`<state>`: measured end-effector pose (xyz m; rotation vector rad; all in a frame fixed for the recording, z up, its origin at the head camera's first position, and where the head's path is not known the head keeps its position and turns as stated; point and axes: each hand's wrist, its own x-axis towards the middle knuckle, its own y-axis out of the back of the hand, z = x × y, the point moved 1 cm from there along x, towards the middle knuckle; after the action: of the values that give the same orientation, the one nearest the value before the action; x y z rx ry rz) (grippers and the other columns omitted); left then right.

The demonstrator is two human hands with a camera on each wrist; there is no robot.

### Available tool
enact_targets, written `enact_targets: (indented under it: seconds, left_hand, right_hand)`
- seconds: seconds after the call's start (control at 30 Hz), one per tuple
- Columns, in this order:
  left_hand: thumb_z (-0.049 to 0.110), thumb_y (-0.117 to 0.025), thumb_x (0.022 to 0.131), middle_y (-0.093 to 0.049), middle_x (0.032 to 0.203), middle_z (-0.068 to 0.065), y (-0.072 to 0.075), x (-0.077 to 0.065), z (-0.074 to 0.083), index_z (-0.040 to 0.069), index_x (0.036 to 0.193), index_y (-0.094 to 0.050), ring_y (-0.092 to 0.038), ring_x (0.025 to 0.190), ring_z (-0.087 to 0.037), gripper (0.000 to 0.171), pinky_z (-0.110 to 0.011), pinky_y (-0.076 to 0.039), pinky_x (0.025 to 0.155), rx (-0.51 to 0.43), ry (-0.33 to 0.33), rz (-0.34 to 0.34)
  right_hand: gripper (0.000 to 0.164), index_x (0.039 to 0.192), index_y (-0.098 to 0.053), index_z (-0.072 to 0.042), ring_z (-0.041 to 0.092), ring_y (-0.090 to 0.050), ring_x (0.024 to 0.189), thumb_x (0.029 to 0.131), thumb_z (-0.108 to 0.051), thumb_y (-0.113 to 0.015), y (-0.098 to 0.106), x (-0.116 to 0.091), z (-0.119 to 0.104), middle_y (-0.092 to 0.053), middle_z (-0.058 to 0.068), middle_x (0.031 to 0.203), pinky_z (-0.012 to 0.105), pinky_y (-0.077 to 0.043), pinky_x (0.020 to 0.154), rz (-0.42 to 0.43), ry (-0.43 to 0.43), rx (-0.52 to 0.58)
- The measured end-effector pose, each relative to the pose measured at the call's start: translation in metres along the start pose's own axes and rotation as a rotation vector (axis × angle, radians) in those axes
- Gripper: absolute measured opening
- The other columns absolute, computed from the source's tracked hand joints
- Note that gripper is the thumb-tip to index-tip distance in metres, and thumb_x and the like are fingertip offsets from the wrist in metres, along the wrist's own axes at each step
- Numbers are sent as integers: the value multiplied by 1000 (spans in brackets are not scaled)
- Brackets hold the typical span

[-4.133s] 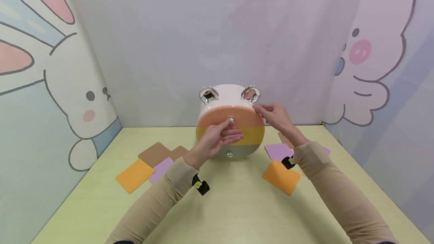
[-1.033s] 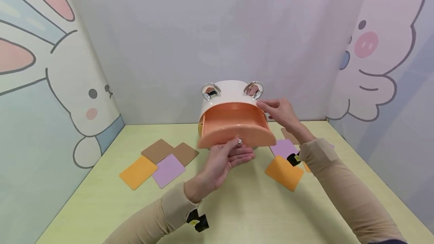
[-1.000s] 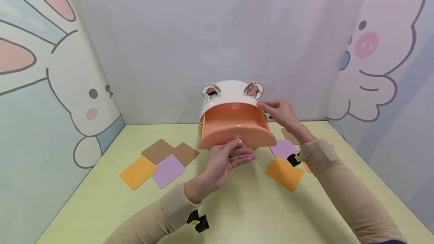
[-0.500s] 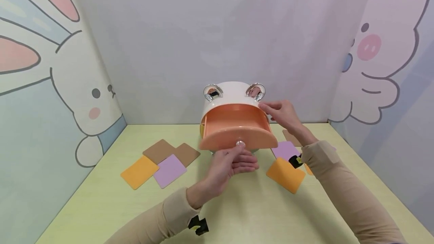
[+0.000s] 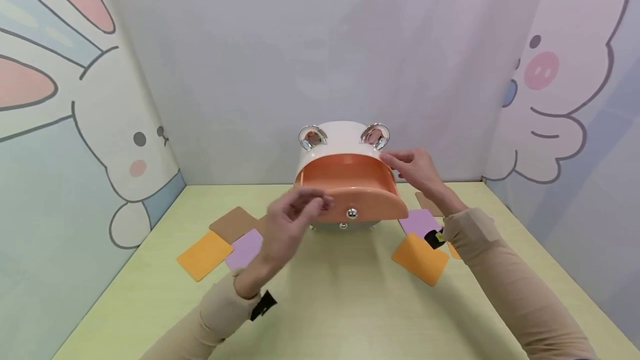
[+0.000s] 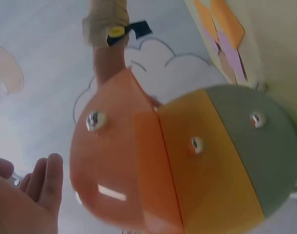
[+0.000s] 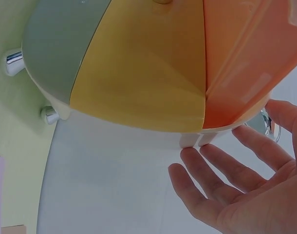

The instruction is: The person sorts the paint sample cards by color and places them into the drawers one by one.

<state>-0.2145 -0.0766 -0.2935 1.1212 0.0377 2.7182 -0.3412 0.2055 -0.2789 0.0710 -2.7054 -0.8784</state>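
A small white drawer box (image 5: 342, 131) with two shiny ear-shaped pieces on top stands at the back of the table. Its peach top drawer (image 5: 372, 203) is pulled out, and no contents show inside. My left hand (image 5: 285, 226) hovers in front of the drawer's left part, apart from the round silver knob (image 5: 352, 213), its fingers loosely bent and holding nothing. The yellow drawer front (image 6: 214, 170) and grey-green drawer front (image 6: 265, 141) are closed. My right hand (image 7: 250, 183) touches the box's upper right side with its fingertips, fingers spread.
Left of the box lie a brown card (image 5: 234, 224), an orange card (image 5: 204, 255) and a purple card (image 5: 244, 250). On the right are another purple card (image 5: 419, 221), an orange card (image 5: 421, 260) and a brown card (image 5: 429, 203). Cartoon-printed walls (image 5: 320, 60) enclose the table.
My left hand pulled the peach drawer out by its knob, then let go and moved up and left. My right hand has stayed at the box's side.
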Motion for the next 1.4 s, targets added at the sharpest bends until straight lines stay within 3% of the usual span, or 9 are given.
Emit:
enact_targets:
  seconds: [0.17,0.23,0.3,0.37,0.47,0.6,0.7,0.83,1.4]
  left_hand:
    - [-5,-59,89,-69,98,-23,55,7,-15,-9,106,-63,-66,88,-6,18,-16,-54,81,282,-95,207]
    - [-4,-62,88,-70,100,-21,80,5,-27,-8,108,-64,-65,92,-8,20,-19,-53,84,430,-62,240]
    - [0,-65,87,-69,106,-21,106,1,-42,-6,112,-63,-65,98,-18,26,-29,-53,89,580,12,216]
    - [7,-66,87,-65,115,-22,131,-5,-56,-6,117,-61,-61,108,-30,33,-43,-51,93,715,133,122]
    - [18,-65,90,-52,132,-29,167,-17,-76,-7,129,-52,-45,123,-46,48,-60,-41,99,859,347,-85]
    - [29,-68,87,-42,135,-39,199,-36,-94,-13,135,-42,-36,123,-59,68,-68,-37,97,995,603,-370]
    - [35,-74,82,-41,132,-42,213,-48,-102,-15,138,-35,-37,118,-63,84,-70,-39,92,1036,735,-517]
    - [40,-78,78,-39,134,-41,222,-59,-111,-12,143,-27,-36,117,-62,98,-70,-39,92,1021,824,-566]
    - [37,-80,76,-40,127,-42,223,-74,-117,-8,145,-25,-41,107,-55,99,-67,-44,85,1020,801,-572]
  right_hand:
    - [56,124,-66,-10,32,-60,106,89,-53,-61,-3,1,-1,-67,13,124,34,-57,80,3,-12,8]
    - [56,124,-66,-10,32,-61,106,89,-54,-61,-4,1,-1,-67,13,123,32,-57,79,4,-10,8]
    - [56,124,-66,-10,32,-61,104,89,-53,-61,-5,2,-1,-67,13,123,29,-56,76,5,-6,8]
    - [55,124,-66,-10,33,-61,103,89,-52,-61,-5,2,-2,-67,13,123,26,-55,75,4,-3,9]
    - [56,125,-65,-9,31,-61,105,90,-52,-60,-5,2,-2,-66,14,124,27,-55,76,3,-7,4]
    - [57,126,-65,-9,29,-60,109,90,-53,-60,-3,3,-3,-66,13,126,30,-56,79,-1,-11,-3]
    - [57,126,-64,-8,29,-60,110,90,-53,-59,-1,3,-4,-65,14,126,36,-57,83,-4,-8,0]
    - [58,126,-64,-9,31,-60,111,91,-54,-58,1,2,-4,-66,14,125,43,-56,87,-2,-16,-1]
    - [58,126,-65,-9,30,-61,109,90,-54,-59,0,1,-1,-66,14,125,44,-55,87,-2,-23,-8]
